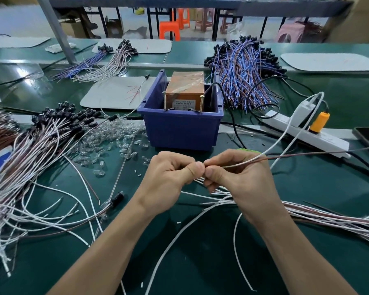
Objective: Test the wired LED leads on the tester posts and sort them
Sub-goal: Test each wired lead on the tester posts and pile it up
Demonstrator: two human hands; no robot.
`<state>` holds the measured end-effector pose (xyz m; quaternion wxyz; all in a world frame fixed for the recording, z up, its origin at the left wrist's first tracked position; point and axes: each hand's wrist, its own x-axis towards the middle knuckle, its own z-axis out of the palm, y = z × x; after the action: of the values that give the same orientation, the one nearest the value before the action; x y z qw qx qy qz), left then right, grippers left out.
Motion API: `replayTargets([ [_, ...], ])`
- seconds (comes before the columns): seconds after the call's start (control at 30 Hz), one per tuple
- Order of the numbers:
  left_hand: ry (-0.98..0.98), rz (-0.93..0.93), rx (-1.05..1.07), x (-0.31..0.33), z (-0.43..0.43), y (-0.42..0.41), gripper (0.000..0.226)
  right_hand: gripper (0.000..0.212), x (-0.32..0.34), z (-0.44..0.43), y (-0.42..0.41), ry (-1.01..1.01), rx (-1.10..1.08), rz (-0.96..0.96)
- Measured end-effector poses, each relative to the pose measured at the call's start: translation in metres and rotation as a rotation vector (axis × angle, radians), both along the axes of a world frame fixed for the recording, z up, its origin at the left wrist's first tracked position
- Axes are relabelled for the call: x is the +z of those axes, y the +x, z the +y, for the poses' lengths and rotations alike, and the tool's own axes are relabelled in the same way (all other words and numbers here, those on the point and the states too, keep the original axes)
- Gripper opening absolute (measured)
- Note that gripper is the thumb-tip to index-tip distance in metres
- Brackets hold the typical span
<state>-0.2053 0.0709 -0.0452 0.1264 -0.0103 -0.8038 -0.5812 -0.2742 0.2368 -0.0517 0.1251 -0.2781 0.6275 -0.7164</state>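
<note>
Bright, even overhead light glares off the green table (28,81) at left; wide-angle edges bow and soften.

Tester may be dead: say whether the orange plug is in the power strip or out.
In. The orange plug stands with its base seated in the white power strip.

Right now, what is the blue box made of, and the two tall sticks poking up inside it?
The blue box looks like moulded plastic: smooth, evenly coloured, slightly shiny, with a thick rim. The two sticks look like metal screws: thin, brassy-gold, with flat heads on top. Their threads are too small to see for sure.
</note>
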Motion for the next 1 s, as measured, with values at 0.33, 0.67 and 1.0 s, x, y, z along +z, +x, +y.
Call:
replayTargets([
  [0.33,0.067,-0.011,-0.133,-0.005,-0.006,0.0,0.046,0.003,0.001,0.001,-0.001,-0.097,0.137,-0.225],
  [0.67,-0.313,0.117,0.065,-0.01,0.002,0.005,0.042,0.029,0.0,-0.004,0.004,-0.04,0.059,-0.346],
  [1.0,-0.029,0.107,0.062,-0.008,0.007,-0.001,0.041,0.016,-0.001,-0.005,0.004,-0.1,0.083,-0.325],
])
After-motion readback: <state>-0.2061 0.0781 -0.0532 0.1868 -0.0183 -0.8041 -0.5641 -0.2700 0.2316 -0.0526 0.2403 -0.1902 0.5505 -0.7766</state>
